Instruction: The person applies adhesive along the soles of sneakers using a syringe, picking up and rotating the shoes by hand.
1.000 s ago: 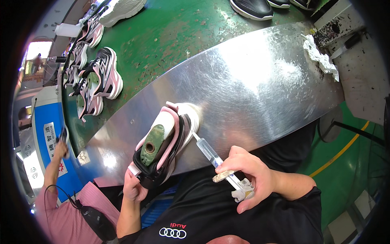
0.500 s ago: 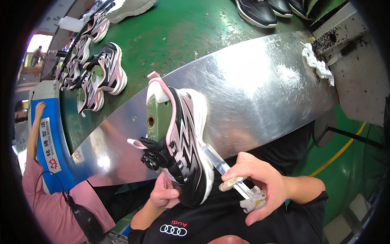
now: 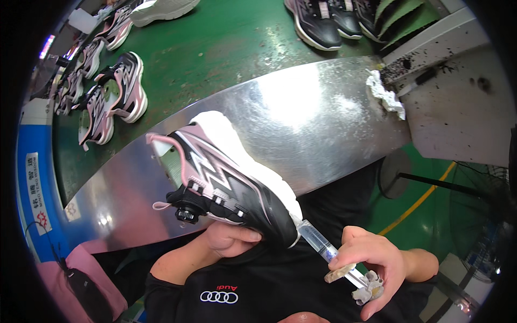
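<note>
A black, pink and white sneaker [image 3: 231,183] is tilted on its side over the metal ledge, its white sole turned to the right and its toe towards me. My left hand [image 3: 231,239] grips it from below near the toe, the thumb on the upper; the other fingers are hidden behind the shoe. Round a clear syringe [image 3: 318,239] my right hand [image 3: 379,258] is closed, with the fingers at the flange and the thumb by the plunger end. Wrapping covers the flange and plunger end. The syringe tip meets the sole edge at the toe.
A shiny metal ledge [image 3: 323,129] borders the green conveyor belt [image 3: 215,59]. Pink-and-black sneakers [image 3: 126,89] stand at the left, black shoes [image 3: 315,24] at the far right. Crumpled white paper [image 3: 385,94] lies by a dark-handled tool [image 3: 420,81]. A person's pink sleeve [image 3: 94,274] is at lower left.
The sneaker has turned, its toe swinging to the right and more of its sole edge showing. Along that edge, the syringe tip has gone from the middle to the toe. My view has shifted.
</note>
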A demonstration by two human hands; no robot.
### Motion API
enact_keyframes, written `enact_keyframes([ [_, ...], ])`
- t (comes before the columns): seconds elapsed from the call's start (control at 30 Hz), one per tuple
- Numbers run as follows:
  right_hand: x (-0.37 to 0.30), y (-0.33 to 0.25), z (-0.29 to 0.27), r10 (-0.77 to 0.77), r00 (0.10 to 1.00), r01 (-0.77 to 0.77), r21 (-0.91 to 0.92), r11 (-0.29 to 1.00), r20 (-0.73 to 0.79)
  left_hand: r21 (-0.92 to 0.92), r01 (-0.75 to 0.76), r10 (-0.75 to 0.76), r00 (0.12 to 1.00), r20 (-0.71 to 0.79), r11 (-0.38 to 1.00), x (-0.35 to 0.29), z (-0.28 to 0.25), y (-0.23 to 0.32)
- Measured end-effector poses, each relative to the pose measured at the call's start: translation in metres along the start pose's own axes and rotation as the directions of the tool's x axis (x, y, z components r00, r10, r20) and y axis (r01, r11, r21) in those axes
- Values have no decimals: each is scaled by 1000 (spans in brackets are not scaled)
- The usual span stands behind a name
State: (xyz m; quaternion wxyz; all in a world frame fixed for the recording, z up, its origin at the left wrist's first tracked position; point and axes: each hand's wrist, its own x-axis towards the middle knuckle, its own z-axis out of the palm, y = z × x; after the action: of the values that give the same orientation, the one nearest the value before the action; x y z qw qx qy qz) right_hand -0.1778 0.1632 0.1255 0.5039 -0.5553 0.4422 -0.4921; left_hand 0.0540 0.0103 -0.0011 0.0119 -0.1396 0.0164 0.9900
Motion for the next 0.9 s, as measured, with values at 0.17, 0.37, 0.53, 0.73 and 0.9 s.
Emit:
enact_keyframes([
  [0.17,-14,-17,-4,-11,999,16,-128,992,43,59,-10,11,1000,-25,998,24,8,0],
  [0.37,-32,-15,3,-7,997,-13,-255,967,-78,77,-104,106,994,-29,992,54,23,0],
  [0.53,-27,-7,7,-66,993,29,-346,938,-97,63,-127,132,989,-73,990,62,20,0],
  [0.73,-26,1,20,-105,988,30,-518,855,-115,45,-129,132,989,-69,991,68,27,3],
  [0.9,-21,9,28,-198,973,66,-684,726,-117,39,-135,136,991,-3,990,69,28,5],
])
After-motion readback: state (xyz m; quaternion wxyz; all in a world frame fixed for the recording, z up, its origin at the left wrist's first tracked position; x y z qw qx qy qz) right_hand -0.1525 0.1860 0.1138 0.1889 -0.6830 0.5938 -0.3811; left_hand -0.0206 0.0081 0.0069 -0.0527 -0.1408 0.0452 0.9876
